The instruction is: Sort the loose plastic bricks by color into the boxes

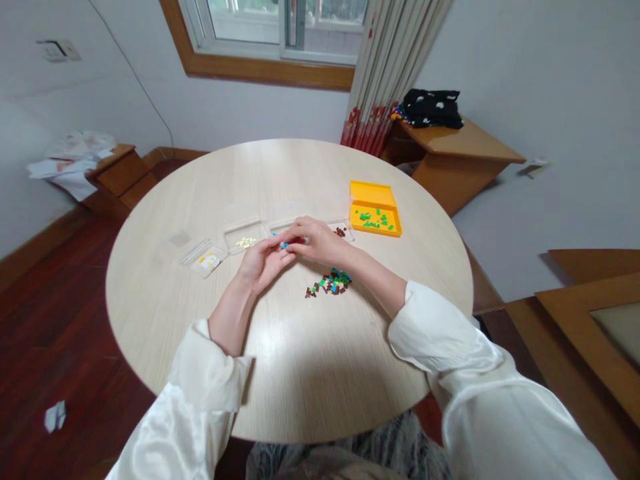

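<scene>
Blue pieces (pixel 285 245), tiny and partly covered, lie at the fingers of the left hand (pixel 261 265), which is turned palm up and loosely spread. Over them bends the right hand (pixel 316 241), fingertips drawn together; whether it pinches one I cannot tell, since its own fingers hide the contact.

Reckoned from those fingertips, with the window (pixel 285 30) at 12 o'clock and cut off above, a mixed pile (pixel 334 283) lies near 4 o'clock on the table (pixel 295 367), its pieces too jumbled to count. Brown pieces (pixel 341 232) show at 3 o'clock, their clear tray (pixel 352 235) largely masked by the right hand. Towards 2, a yellow box (pixel 373 192) stands with its lid raised, green bits (pixel 373 219) inside. Near 9 are cream pieces (pixel 245 242) in another tray, then a transparent case (pixel 187 260), its faint edges hard to trace.
</scene>
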`<state>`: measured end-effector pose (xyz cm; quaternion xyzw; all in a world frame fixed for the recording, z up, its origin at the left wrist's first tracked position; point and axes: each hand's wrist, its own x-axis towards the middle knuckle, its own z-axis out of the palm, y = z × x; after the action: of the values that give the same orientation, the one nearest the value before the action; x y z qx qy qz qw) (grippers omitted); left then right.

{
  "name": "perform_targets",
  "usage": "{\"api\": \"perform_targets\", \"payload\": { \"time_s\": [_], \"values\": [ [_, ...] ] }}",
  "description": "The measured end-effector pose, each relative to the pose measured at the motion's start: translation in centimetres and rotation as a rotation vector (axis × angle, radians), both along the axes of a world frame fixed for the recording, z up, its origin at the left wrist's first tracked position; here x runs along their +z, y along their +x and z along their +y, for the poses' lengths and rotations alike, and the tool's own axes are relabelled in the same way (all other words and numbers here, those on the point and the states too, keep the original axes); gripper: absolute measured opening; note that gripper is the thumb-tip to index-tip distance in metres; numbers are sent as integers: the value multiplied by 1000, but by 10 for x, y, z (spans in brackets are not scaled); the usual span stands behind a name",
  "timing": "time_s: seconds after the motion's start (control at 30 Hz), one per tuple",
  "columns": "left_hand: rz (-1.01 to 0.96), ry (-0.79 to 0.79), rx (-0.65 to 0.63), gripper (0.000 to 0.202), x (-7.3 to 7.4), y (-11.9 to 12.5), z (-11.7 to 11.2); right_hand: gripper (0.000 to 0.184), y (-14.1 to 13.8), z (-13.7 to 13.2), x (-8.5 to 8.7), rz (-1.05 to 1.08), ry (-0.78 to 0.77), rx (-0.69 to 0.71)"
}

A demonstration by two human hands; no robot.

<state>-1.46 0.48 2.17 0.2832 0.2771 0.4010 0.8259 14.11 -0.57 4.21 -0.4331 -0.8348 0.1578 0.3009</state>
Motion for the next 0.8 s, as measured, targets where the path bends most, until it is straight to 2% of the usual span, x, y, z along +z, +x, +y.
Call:
{"api": "perform_targets", "payload": {
  "time_s": [0.13, 0.33, 0.53, 0.7, 0.8],
  "values": [
    [29, -11, -16, 57, -1, 0, -2, 12, 11, 9, 1, 83, 91, -122],
    [67, -5, -24, 65, -2, -1, -3, 17, 26, 22, -4, 111, 101, -232],
    [27, 22, -47, 64, -5, -2, -2, 14, 13, 9, -3, 85, 108, -160],
    [-5, 79, -33, 49, -13, -1, 2, 16, -3, -4, -6, -63, 83, -69],
    [-33, 96, -40, 47, -12, 0, 2, 16, -6, -6, -11, -91, 100, -54]
  ]
}}
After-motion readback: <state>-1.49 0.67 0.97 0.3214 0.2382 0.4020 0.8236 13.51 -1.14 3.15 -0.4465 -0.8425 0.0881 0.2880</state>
